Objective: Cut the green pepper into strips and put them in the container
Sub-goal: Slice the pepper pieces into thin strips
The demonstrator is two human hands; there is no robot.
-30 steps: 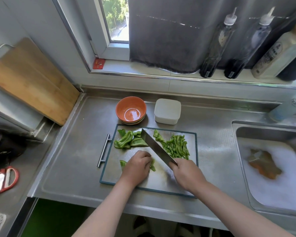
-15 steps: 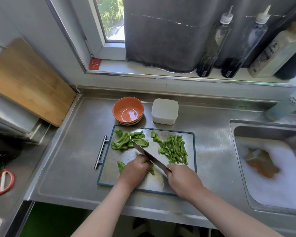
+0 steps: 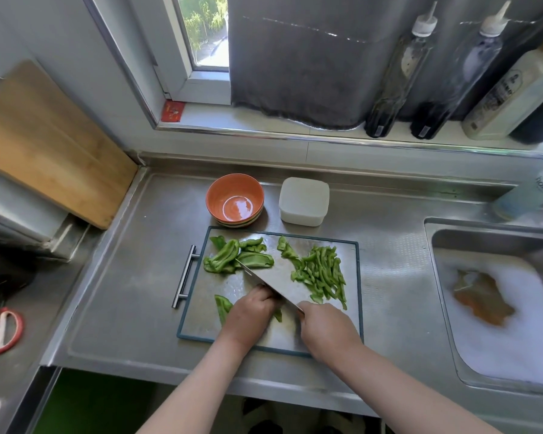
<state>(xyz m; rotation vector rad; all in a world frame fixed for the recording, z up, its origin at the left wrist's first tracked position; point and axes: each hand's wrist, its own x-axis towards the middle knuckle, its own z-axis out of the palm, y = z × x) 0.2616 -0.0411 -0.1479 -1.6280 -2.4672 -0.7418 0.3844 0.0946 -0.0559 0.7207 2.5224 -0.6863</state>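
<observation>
Left hand [image 3: 248, 311], fingers curled, pins a green pepper piece [image 3: 223, 306] to the steel cutting board [image 3: 201, 324] as the knife [image 3: 273, 278], gripped in the right hand [image 3: 326, 330], slices beside the knuckles. Larger pepper pieces [image 3: 232, 256] lie uncut at the board's far left, and finished strips [image 3: 322, 274] are piled at right. Roughly half the cutting appears done. No strips are seen in the white container [image 3: 303, 202] behind the board.
</observation>
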